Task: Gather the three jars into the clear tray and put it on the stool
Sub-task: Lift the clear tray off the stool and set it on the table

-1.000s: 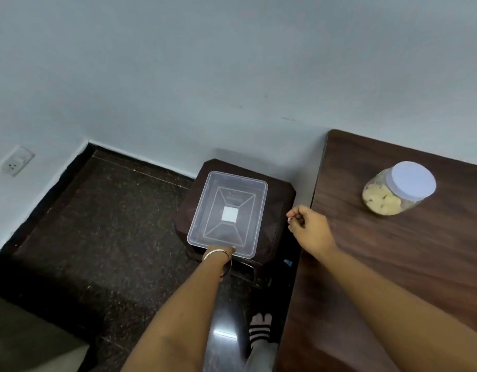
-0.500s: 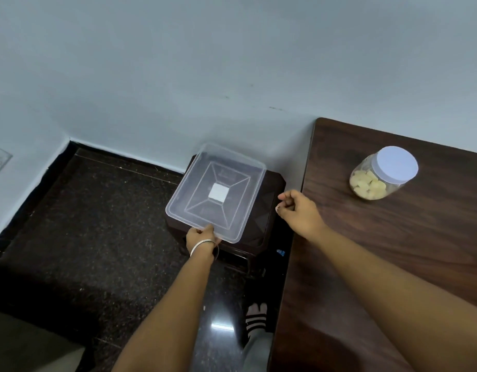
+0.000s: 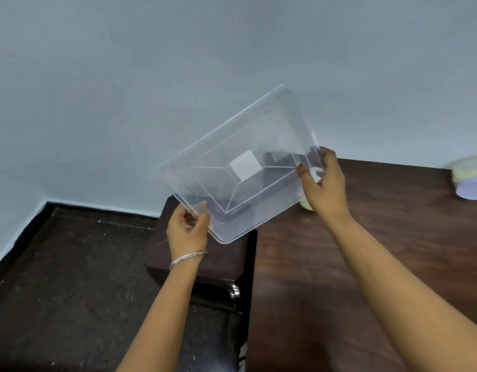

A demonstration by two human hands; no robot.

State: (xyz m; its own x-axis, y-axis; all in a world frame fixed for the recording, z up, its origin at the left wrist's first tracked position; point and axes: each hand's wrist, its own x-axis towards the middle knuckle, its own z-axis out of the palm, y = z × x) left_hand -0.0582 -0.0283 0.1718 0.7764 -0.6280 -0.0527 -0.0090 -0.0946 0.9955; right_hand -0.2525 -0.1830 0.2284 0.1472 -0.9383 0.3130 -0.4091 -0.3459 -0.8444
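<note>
The clear tray (image 3: pixel 205 146) is up in the air, tilted, over the gap between stool and table. My left hand (image 3: pixel 187 230) grips its near left corner and my right hand (image 3: pixel 324 183) grips its right edge. The dark brown stool (image 3: pixel 178 259) stands below with nothing on its top. One jar (image 3: pixel 469 178) with a pale lid and yellowish contents lies on the wooden table (image 3: pixel 366 264) at the far right edge of the view. A small yellowish bit of another jar (image 3: pixel 305 204) peeks out behind my right hand. No third jar is in view.
A pale blue wall runs behind the stool and table. The floor (image 3: pixel 70 277) at left is dark speckled stone with a black skirting. A sock-clad foot (image 3: pixel 241 355) shows at the bottom between stool and table.
The tray has been lifted off the stool, raised and swung right toward the table. My right hand left the table edge and took hold of the tray's right side.
</note>
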